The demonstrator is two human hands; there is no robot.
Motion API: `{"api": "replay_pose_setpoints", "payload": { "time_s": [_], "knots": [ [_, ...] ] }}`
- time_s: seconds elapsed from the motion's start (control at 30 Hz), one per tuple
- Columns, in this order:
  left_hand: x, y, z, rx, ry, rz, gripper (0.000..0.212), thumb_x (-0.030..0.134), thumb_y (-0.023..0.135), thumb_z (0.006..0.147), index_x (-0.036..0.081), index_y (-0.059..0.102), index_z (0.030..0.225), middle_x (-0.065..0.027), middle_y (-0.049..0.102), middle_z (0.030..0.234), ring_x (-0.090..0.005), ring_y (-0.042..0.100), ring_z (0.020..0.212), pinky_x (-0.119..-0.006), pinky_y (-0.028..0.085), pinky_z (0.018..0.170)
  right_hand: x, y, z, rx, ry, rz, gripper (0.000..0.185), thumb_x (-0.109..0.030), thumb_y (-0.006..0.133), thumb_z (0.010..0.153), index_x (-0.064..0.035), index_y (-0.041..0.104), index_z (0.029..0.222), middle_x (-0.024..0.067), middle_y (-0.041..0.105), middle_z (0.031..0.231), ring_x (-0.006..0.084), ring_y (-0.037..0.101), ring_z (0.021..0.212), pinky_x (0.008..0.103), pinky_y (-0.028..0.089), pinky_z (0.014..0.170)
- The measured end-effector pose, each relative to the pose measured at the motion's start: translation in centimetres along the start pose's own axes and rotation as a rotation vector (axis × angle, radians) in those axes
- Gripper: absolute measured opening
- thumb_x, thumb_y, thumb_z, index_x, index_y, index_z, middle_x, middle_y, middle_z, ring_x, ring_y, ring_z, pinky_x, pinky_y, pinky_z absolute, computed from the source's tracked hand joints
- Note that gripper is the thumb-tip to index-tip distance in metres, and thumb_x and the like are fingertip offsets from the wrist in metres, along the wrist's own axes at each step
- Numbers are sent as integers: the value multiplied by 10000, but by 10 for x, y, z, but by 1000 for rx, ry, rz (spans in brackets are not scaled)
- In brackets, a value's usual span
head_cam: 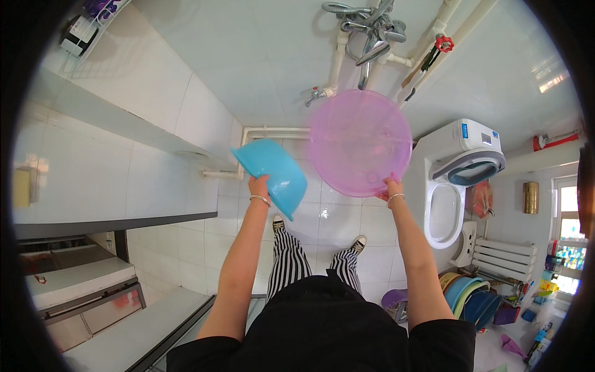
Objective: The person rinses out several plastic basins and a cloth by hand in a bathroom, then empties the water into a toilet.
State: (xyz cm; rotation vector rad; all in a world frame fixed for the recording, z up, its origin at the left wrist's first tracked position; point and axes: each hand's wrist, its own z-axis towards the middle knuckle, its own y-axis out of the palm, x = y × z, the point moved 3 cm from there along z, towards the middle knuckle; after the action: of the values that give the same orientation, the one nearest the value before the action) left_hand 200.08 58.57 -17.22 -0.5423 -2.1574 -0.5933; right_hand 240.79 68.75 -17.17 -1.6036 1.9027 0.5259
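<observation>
A blue plastic basin [282, 179] hangs tilted from my left hand [259, 187], which grips its rim with the thumb over the edge. Out to the right, my right hand [392, 188] holds the lower right rim of a larger, translucent pink plastic basin [358, 144]. Its upper edge lies just below the spout of a chrome shower mixer tap [369, 44] in this view; whether they touch I cannot tell. The two basins are apart, both above the tiled floor. The fingers behind each rim are partly hidden.
A small wall tap [316, 94] and white pipes [279, 131] run left of the pink basin. At the right stand a white toilet [444, 214], a white radiator [504, 258] and several stacked basins [469, 297]. A purple bin [394, 300] is beside my right leg.
</observation>
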Motion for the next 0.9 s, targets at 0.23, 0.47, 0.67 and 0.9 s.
{"api": "replay_pose_setpoints", "payload": {
  "time_s": [0.23,0.47,0.67,0.9],
  "knots": [
    [-9,17,-13,-75,-36,-123,443,-67,499,706,-23,475,1146,-149,562,1057,-299,567,944,-401,486,825,-20,-27,25,410,-763,-996,665,-91,536,728,-213,319,1345,176,503,1224,367,616,816,445,493,725],
    [-36,57,-43,-198,-175,-304,442,-86,486,733,-4,455,1166,-133,539,1091,-292,548,988,-403,481,852,-20,-98,42,567,-606,-1238,682,-101,555,735,-286,315,1345,144,433,1316,378,605,873,455,498,728],
    [-79,105,-65,-328,-403,-396,433,-100,507,728,11,449,1142,-119,515,1086,-288,519,1035,-419,460,896,-13,-55,30,550,-735,-1177,700,-92,569,719,-287,323,1345,137,369,1380,381,619,818,449,509,678],
    [-87,160,-78,-506,-532,-564,459,-93,488,737,10,434,1181,-125,508,1138,-287,486,1088,-447,393,975,-12,20,-28,381,-832,-1018,802,-13,573,676,-294,286,1370,137,359,1384,369,614,809,405,522,647]
  ]
}}
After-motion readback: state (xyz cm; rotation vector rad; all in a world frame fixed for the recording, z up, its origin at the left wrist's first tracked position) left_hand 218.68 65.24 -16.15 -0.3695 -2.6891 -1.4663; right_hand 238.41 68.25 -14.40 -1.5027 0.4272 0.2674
